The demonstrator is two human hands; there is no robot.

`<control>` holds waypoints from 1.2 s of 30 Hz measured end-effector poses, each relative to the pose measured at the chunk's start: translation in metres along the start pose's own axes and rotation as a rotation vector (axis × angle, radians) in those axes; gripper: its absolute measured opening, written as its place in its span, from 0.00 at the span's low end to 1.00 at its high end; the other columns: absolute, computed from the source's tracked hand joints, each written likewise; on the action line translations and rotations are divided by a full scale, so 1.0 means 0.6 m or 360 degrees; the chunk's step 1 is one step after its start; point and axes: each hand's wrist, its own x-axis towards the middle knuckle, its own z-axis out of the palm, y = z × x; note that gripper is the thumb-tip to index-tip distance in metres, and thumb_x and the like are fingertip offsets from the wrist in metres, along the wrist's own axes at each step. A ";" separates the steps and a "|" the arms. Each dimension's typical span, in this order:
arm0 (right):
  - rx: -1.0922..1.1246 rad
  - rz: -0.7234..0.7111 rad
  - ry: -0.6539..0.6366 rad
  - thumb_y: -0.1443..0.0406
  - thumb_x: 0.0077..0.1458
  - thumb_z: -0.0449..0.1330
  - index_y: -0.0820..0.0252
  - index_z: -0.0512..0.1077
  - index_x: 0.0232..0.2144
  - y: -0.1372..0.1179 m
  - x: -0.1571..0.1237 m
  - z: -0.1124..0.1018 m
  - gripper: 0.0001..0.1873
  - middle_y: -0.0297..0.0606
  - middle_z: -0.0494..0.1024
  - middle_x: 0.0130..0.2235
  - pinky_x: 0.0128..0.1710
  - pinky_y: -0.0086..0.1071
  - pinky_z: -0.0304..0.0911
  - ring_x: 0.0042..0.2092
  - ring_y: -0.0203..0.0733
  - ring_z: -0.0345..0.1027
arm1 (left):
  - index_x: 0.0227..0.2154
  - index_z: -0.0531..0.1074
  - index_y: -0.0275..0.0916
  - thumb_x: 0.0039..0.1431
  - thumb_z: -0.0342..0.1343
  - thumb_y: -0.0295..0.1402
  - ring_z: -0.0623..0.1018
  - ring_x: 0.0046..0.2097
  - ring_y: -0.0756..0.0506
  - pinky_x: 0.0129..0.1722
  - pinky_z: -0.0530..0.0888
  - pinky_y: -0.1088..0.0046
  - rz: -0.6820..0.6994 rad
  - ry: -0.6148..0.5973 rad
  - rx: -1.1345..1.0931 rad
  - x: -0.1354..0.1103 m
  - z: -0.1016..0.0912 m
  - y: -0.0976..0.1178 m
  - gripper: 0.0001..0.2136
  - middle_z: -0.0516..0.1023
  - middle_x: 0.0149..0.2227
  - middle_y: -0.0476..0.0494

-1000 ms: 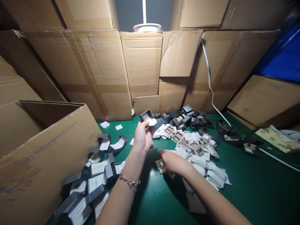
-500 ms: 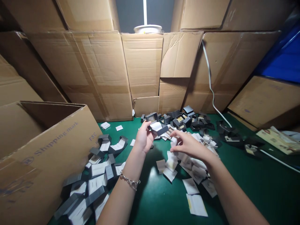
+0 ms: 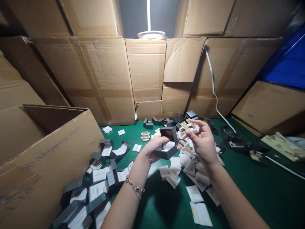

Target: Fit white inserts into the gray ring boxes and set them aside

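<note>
My left hand is closed around a small dark hinged box with its lid raised; something white lies inside it. Just right of the box, my right hand pinches a white and tan folded insert with cut-out openings. Beneath and beyond my right hand spreads a heap of white papers and inserts. On the left, a cluster of open dark boxes with white linings covers the table. More small dark boxes are piled at the back.
An open cardboard carton stands at the left, and stacked cartons wall off the back. A white cable runs down onto the green table. Printed packets lie at the far right.
My right hand has moved up and away from the loose white papers and now holds the insert. My left hand has brought a dark box lower and to the right.
</note>
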 end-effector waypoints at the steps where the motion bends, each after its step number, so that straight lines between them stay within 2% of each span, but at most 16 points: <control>1: 0.0067 0.0001 -0.0011 0.55 0.44 0.67 0.51 0.61 0.45 -0.002 -0.003 0.004 0.28 0.42 0.67 0.55 0.45 0.39 0.70 0.46 0.43 0.71 | 0.27 0.74 0.37 0.44 0.60 0.26 0.73 0.24 0.51 0.26 0.71 0.75 -0.0012 0.0004 0.0000 0.000 0.000 -0.001 0.04 0.75 0.25 0.46; 3: 0.0217 0.0060 -0.0041 0.57 0.38 0.71 0.52 0.60 0.40 -0.006 -0.007 0.011 0.30 0.43 0.67 0.57 0.44 0.40 0.71 0.47 0.45 0.71 | 0.26 0.73 0.38 0.44 0.60 0.26 0.71 0.22 0.51 0.24 0.70 0.75 -0.0033 0.0017 0.0007 -0.002 0.000 -0.001 0.04 0.73 0.24 0.47; 6: 0.0212 0.0105 -0.0124 0.55 0.35 0.72 0.53 0.61 0.37 -0.006 -0.009 0.016 0.30 0.46 0.69 0.55 0.42 0.40 0.72 0.48 0.48 0.71 | 0.27 0.73 0.38 0.44 0.60 0.28 0.72 0.23 0.50 0.23 0.69 0.74 -0.0028 -0.0012 0.0054 -0.007 0.004 0.004 0.05 0.73 0.24 0.46; 12: 0.0229 0.0077 -0.0226 0.55 0.40 0.71 0.55 0.70 0.39 0.012 -0.005 0.012 0.24 0.44 0.74 0.51 0.47 0.41 0.70 0.48 0.47 0.72 | 0.27 0.73 0.37 0.44 0.60 0.27 0.75 0.27 0.48 0.27 0.72 0.72 -0.0047 -0.0010 0.0114 -0.007 0.003 0.010 0.05 0.74 0.25 0.47; 16: 0.0255 0.0142 -0.0366 0.59 0.43 0.69 0.51 0.70 0.42 0.017 -0.004 0.010 0.22 0.37 0.78 0.41 0.44 0.40 0.72 0.41 0.44 0.74 | 0.30 0.73 0.37 0.46 0.59 0.27 0.76 0.28 0.49 0.30 0.73 0.73 -0.0045 0.0015 0.0116 -0.005 -0.002 0.011 0.06 0.75 0.25 0.47; 18: 0.0261 0.0125 -0.0403 0.61 0.43 0.69 0.50 0.69 0.44 0.018 -0.004 0.011 0.24 0.37 0.77 0.42 0.43 0.39 0.72 0.41 0.43 0.74 | 0.29 0.73 0.36 0.46 0.59 0.26 0.75 0.27 0.50 0.29 0.73 0.74 -0.0027 0.0034 0.0140 -0.006 -0.001 0.012 0.06 0.75 0.24 0.48; 21: 0.0247 0.0089 -0.0426 0.63 0.42 0.69 0.49 0.67 0.45 0.020 -0.006 0.013 0.25 0.37 0.74 0.47 0.42 0.37 0.72 0.41 0.41 0.74 | 0.31 0.75 0.35 0.46 0.60 0.27 0.74 0.25 0.50 0.28 0.71 0.76 -0.0016 -0.0066 0.0202 -0.010 0.004 0.014 0.08 0.75 0.23 0.48; 23: 0.0236 0.0051 -0.0416 0.64 0.41 0.68 0.50 0.68 0.43 0.020 -0.007 0.014 0.24 0.36 0.75 0.44 0.41 0.36 0.72 0.39 0.40 0.74 | 0.32 0.76 0.35 0.46 0.60 0.29 0.75 0.26 0.49 0.27 0.70 0.77 -0.0034 -0.0125 0.0247 -0.012 0.007 0.015 0.09 0.76 0.23 0.47; 26: 0.0241 0.0000 -0.0382 0.64 0.41 0.68 0.51 0.68 0.40 0.019 -0.007 0.013 0.21 0.33 0.76 0.37 0.40 0.36 0.72 0.37 0.39 0.74 | 0.33 0.75 0.34 0.45 0.61 0.30 0.76 0.26 0.49 0.27 0.70 0.77 -0.0014 -0.0095 0.0326 -0.012 0.007 0.015 0.10 0.77 0.25 0.46; 28: 0.0244 -0.0016 -0.0338 0.63 0.42 0.69 0.51 0.68 0.39 0.015 -0.005 0.012 0.21 0.32 0.76 0.35 0.39 0.36 0.72 0.36 0.39 0.74 | 0.35 0.75 0.35 0.46 0.61 0.31 0.77 0.30 0.47 0.31 0.72 0.74 0.0116 -0.0023 0.0335 -0.008 0.002 0.014 0.11 0.79 0.29 0.44; 33: 0.0209 -0.0031 -0.0202 0.60 0.41 0.70 0.51 0.69 0.40 0.000 -0.002 0.007 0.22 0.34 0.76 0.39 0.36 0.33 0.72 0.36 0.38 0.73 | 0.40 0.75 0.38 0.47 0.62 0.31 0.76 0.47 0.44 0.49 0.70 0.69 0.0827 0.0356 0.0406 0.014 -0.022 0.010 0.15 0.80 0.42 0.44; 36: 0.0220 -0.0064 -0.0202 0.60 0.41 0.70 0.50 0.70 0.40 -0.010 -0.007 0.009 0.22 0.33 0.76 0.38 0.35 0.32 0.72 0.35 0.37 0.73 | 0.42 0.75 0.38 0.48 0.63 0.32 0.75 0.49 0.43 0.52 0.69 0.67 0.0985 0.0402 0.0441 0.023 -0.029 0.008 0.16 0.79 0.44 0.43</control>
